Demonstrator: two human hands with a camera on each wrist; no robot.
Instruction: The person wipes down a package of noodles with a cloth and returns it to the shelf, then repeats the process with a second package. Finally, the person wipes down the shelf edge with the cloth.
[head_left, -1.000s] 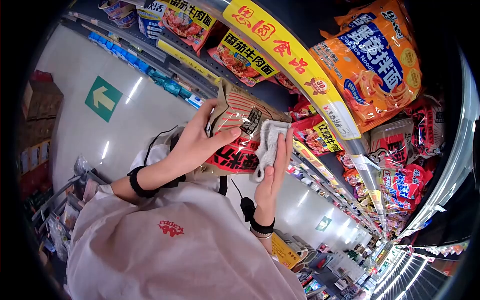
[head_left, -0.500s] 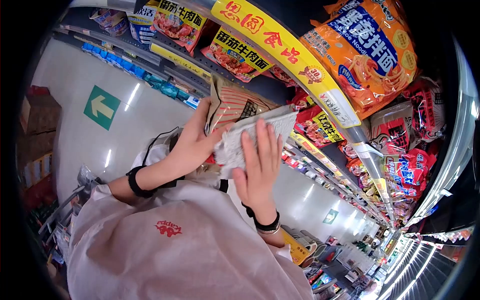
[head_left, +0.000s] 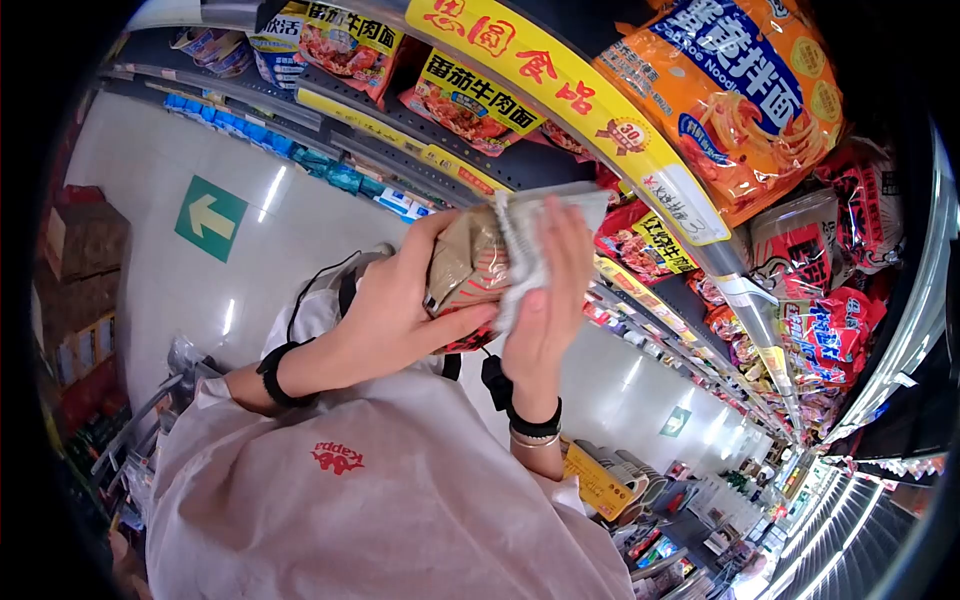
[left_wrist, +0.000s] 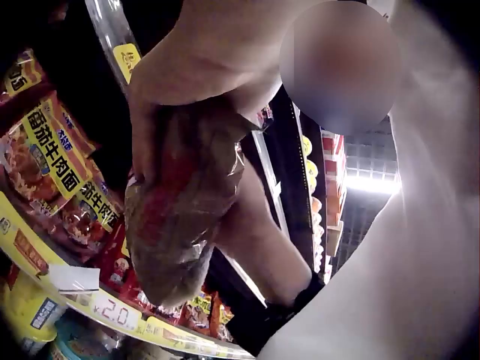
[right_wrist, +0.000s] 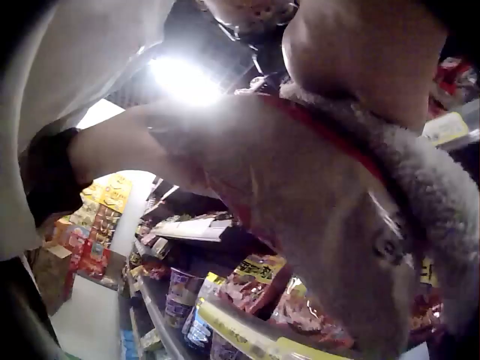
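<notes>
We grip brown packet (head_left: pixel 468 262) near yellow shelf strip (head_left: pixel 520 52), left hand (head_left: pixel 385 312) curled round it; right hand (head_left: pixel 555 285), fingers extended, presses grey cloth (head_left: pixel 520 245) against it. Beyond strip: orange noodle bag (head_left: pixel 725 135).

The hands (head_left: pixel 470 290) hold a brown packet (head_left: pixel 468 262) and a pale cloth (head_left: pixel 530 245) pressed against it.

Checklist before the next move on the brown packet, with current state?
1. Left hand gripping brown packet: ok.
2. Right hand on grey-white cloth: ok.
3. Cloth against packet: ok.
4. Packet's covered side clean: cannot tell, cloth and fingers hide it.
5. Cloth clear of shelf edge: cannot tell, they overlap in the head view.
6. Packet on shelf: not ok, in hand.
</notes>
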